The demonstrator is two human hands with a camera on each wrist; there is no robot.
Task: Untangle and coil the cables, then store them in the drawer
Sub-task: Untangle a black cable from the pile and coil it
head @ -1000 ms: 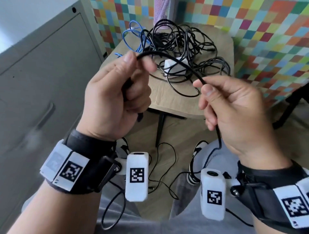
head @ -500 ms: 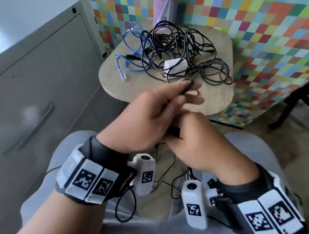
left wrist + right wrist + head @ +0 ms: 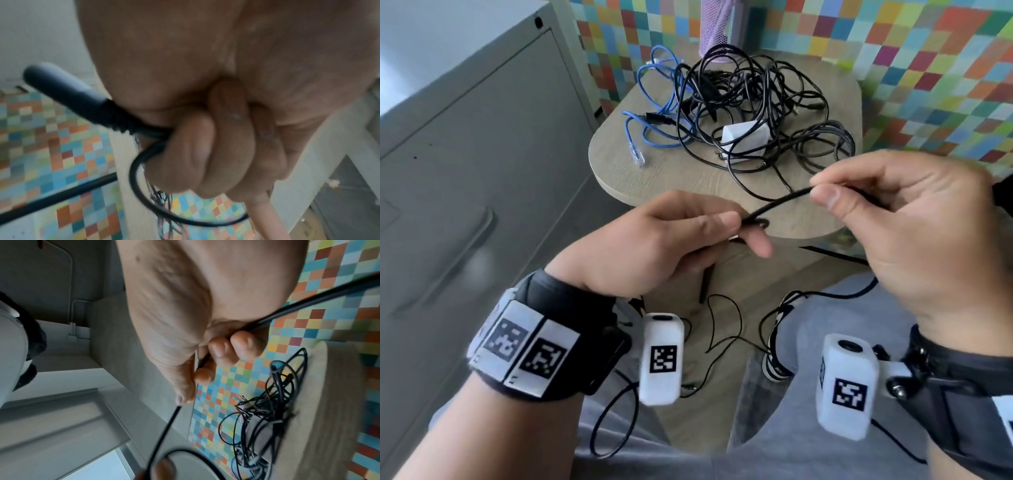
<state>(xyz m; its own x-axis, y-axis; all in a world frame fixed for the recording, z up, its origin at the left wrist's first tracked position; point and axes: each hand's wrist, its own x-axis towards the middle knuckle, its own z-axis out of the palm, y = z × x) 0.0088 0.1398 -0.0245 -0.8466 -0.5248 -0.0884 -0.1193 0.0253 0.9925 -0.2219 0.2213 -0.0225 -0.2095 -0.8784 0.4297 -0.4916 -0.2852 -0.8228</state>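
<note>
Head view shows the left hand (image 3: 654, 246) with fingers curled round a small loop of the black cable (image 3: 774, 205) and the right hand (image 3: 907, 219) pinching the same cable between thumb and forefinger, both held above the lap, near the tangled cable pile (image 3: 750, 113) on the wooden table (image 3: 619, 164).

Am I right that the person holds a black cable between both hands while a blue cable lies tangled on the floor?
Not quite: the blue cable lies on the small table, as the head view shows. Both hands, left hand and right hand, do hold the black cable.
</note>
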